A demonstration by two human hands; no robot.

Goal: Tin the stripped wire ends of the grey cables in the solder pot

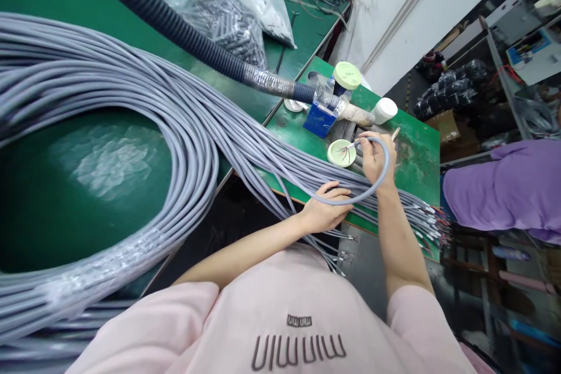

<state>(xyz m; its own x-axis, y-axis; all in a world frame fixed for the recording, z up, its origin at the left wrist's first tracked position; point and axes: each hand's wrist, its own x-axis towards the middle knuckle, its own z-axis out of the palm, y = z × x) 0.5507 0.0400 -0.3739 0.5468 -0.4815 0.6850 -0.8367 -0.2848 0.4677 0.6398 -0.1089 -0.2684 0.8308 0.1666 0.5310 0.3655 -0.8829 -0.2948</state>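
Observation:
My right hand (377,158) pinches a grey cable (384,172) near its end, and the cable bends round in a loop below the hand. Its stripped thin wires fan out over a pale green round lid (342,153). A light-tipped stick (395,132) shows beside the right hand; whether the hand holds it I cannot tell. My left hand (326,208) lies across a bundle of grey cables (263,143) with its fingers extended. The looped cable passes over this hand. Bared cable ends (432,222) with coloured wires lie at the bundle's right end.
A large cable coil (193,146) fills the left. A ribbed black hose (175,26) runs to a blue block (319,120). Near it stand a green-lidded jar (347,75) and a white jar (384,110). Plastic bags (232,17) lie behind. A purple-clothed person (504,187) is at right.

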